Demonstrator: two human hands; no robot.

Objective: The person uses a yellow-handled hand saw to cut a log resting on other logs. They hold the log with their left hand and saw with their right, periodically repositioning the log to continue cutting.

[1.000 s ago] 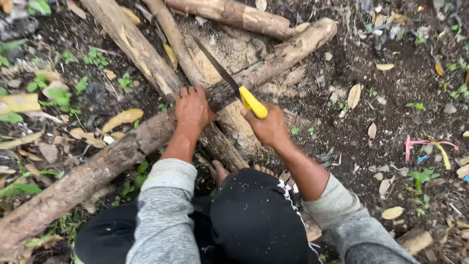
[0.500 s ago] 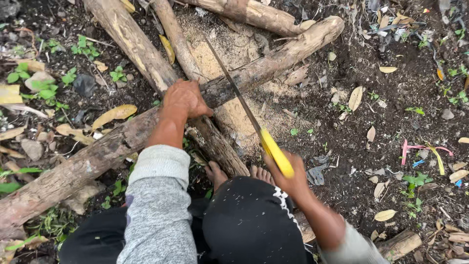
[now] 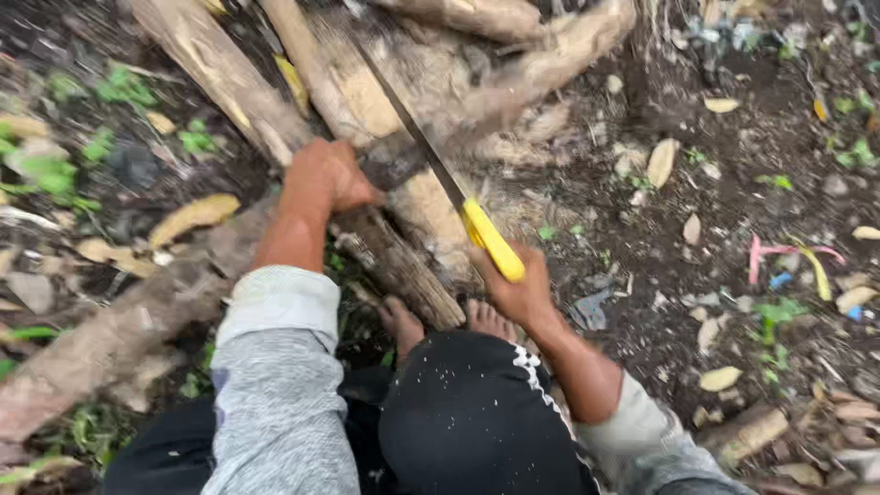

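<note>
- Right hand (image 3: 524,291) grip clenched on the saw (image 3: 458,197); left hand (image 3: 325,174) presses the log (image 3: 541,69)
- Blade sits in the log, judged partly cut, not severed

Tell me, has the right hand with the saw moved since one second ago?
Yes. The right hand pulled the saw back from the log, toward the body, near the bare feet.

Soft, even daylight without hard shadows; motion blur smears the whole frame.
</note>
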